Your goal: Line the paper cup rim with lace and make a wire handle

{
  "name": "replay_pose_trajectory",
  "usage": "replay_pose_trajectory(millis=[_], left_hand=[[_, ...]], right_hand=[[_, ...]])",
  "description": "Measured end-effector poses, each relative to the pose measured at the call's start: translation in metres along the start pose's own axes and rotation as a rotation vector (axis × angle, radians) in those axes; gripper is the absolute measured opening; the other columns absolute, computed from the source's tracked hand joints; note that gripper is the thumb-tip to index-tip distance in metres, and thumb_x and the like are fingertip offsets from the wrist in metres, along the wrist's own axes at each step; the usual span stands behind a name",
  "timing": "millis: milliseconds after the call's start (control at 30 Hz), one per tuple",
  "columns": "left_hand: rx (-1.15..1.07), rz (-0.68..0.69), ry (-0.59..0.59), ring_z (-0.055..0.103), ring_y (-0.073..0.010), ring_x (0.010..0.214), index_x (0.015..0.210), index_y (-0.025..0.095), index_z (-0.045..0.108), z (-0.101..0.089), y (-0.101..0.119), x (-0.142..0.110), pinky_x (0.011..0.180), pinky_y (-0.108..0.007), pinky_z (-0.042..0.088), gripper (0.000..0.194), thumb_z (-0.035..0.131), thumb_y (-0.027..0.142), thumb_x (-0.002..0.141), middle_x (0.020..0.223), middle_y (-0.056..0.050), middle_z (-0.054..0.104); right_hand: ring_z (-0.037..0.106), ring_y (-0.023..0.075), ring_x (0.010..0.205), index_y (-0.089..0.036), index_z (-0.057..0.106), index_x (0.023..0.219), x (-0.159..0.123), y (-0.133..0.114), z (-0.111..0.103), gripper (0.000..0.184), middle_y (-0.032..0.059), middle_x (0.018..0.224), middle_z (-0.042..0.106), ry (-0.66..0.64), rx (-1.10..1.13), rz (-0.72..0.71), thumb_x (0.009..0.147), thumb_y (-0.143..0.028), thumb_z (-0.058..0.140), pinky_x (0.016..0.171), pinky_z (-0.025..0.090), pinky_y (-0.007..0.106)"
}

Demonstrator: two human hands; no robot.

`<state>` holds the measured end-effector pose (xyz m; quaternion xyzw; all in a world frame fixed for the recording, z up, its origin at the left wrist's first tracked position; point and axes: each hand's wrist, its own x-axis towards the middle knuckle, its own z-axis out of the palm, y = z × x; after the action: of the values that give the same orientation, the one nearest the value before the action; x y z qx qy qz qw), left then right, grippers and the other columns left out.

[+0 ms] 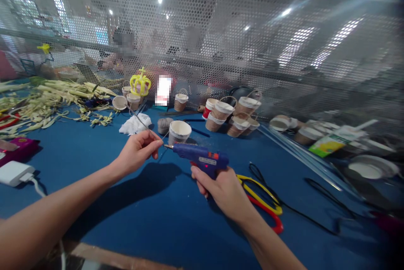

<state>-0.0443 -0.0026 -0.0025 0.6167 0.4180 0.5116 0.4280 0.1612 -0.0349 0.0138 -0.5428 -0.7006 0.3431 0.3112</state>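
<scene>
My right hand is wrapped round the handle of a blue glue gun, which points left with a small red light on its side. Between its fingertips, my left hand pinches a thin grey-brown strand; whether it is wire or cord I cannot tell. The metal nozzle is right by the strand's short end, close to the left fingertips. Just behind the nozzle stand a white-rimmed cup and a ball of grey twine. A crumpled white tissue lies behind my left hand.
Scissors with yellow and red handles and a black cable lie at right. Small basket-like cups line the back, before a perforated metal screen. Dried husks cover the far left; a white charger sits nearer. Clear rods lie at right.
</scene>
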Motion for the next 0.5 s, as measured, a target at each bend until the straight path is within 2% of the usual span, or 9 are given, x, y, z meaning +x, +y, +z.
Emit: replay_pose_trajectory(millis=[300,500], left_hand=[[-0.002,-0.001,-0.010,0.046,-0.0058,0.042,0.072,0.014,0.052,-0.0014,-0.0008,-0.0002,0.040,-0.017,0.031,0.014,0.055,0.027,0.075,0.048,0.004,0.052],[-0.003,-0.023,0.032,0.047,-0.0069,0.043,0.071,0.014,0.052,-0.0028,0.0005,0.0004,0.041,-0.018,0.032,0.017,0.057,0.030,0.072,0.047,0.004,0.052]], right_hand=[[0.048,0.0106,0.038,-0.014,0.055,0.055,-0.0018,-0.0032,-0.0010,0.033,-0.0006,0.041,0.050,0.003,-0.023,0.037,0.076,-0.039,0.048,0.043,0.041,0.022],[0.048,0.0109,0.038,-0.015,0.054,0.053,-0.0021,-0.0029,-0.0021,0.034,0.0001,0.042,0.050,0.012,-0.043,0.027,0.076,-0.040,0.048,0.043,0.042,0.023]])
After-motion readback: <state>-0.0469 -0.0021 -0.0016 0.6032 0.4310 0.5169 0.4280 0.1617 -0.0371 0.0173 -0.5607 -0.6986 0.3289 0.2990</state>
